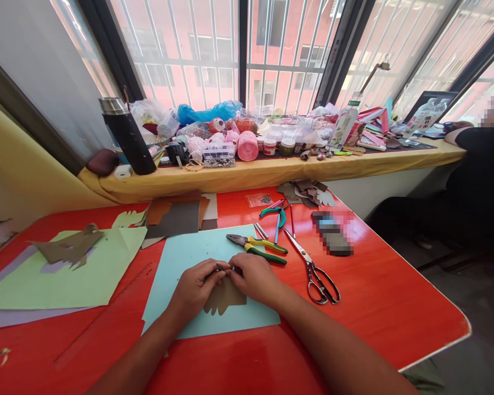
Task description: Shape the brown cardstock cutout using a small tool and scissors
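Note:
Both of my hands meet over a light blue sheet (164,296) on the red table. My left hand (200,282) pinches the upper edge of a brown cut piece (230,296) with a scalloped lower edge, which looks like leather or felt. Against it, my right hand (251,274) is closed on the same edge, its fingertips touching those of the left. Anything small between the fingertips is hidden. Just beyond my hands lie pliers (257,244) with yellow and green handles. Scissors (313,269) with dark handles rest to the right.
Behind the pliers are green-handled pliers (275,214), short metal rods (260,230) and a scrap pile (307,192). A blurred dark object (332,233) lies right. Green paper (90,280) with brown offcuts (72,244) lies left. A thermos (127,137) stands on the crowded sill; a person (477,148) sits right.

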Motion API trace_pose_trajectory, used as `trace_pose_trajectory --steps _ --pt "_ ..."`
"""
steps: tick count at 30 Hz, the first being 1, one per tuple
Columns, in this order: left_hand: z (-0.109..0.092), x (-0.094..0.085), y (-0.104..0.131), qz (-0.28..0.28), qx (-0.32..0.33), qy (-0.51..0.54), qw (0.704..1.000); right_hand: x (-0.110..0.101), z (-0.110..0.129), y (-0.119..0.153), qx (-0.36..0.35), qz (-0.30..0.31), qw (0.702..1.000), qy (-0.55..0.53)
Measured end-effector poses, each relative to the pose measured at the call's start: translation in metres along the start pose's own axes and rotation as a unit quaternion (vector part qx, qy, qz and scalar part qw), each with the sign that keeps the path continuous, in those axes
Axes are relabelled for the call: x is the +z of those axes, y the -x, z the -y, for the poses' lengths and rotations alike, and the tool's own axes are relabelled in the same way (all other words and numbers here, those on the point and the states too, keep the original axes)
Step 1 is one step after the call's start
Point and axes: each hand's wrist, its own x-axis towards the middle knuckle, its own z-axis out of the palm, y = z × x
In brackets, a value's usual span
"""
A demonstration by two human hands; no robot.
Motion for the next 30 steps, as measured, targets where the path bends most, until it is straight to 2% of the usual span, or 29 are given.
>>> trace_pose_trajectory --steps 30 --pt "-0.0002 0.0001 -0.0007 -0.001 -0.013 0.023 1.000 0.0003 0.0002 -0.0006 0.003 0.003 1.000 0.005"
